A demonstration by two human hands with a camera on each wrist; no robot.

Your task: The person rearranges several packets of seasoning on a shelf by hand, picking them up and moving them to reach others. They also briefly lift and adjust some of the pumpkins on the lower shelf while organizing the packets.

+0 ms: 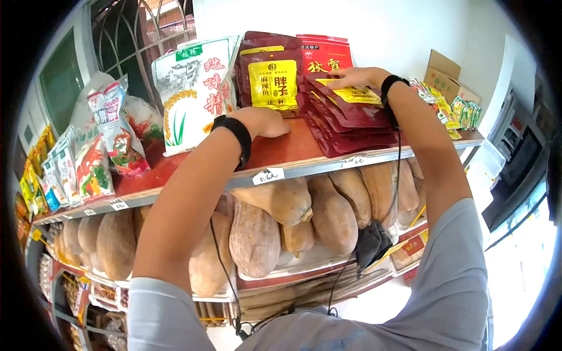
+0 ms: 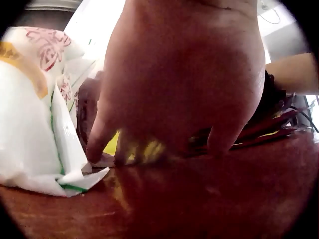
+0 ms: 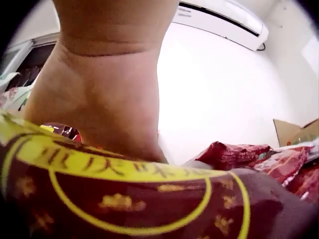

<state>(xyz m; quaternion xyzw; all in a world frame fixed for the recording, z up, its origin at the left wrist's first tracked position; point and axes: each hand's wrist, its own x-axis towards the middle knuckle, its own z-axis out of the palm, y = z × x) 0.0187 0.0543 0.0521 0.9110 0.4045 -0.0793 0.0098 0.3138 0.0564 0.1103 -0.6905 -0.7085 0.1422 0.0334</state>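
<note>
The left grip [image 1: 266,121] is down on the red shelf [image 1: 293,151] at the foot of the upright maroon pouches [image 1: 272,82], its thumb and little finger spread apart in the left wrist view; the middle fingers are blurred, so whether they curl round a pouch I cannot tell. The right grip [image 1: 358,78] is open, its relaxed fingers resting over the upper part of the leaning stack of maroon pouches [image 1: 345,123], which overlap just beside the upright ones and reach the shelf's front edge. A black band circles each wrist

The front upright pouch has a yellow label reading 胖子 in large characters, with 麻辣鱼 beside it and 佐料 underneath. In the right wrist view, 重庆味 can be read on a pouch's yellow strip; the characters after it are unclear. Behind the pouches, a red packet [image 1: 325,51] shows 秋霞 in yellow, under a smaller line, 重庆特产

Near the left forearm stands a large white bag [image 1: 190,99], marked 纯味精 in red beside a drawing of buildings, its green header too small to read surely. A handwritten price tag [image 1: 268,175] on the shelf edge seems to say 5.6元. Farther out are clear-wrapped bags [image 1: 120,131] to the left, small packets [image 1: 439,108] and a cardboard box [image 1: 443,70] to the right, and tan gourds [image 1: 254,240] below
</note>
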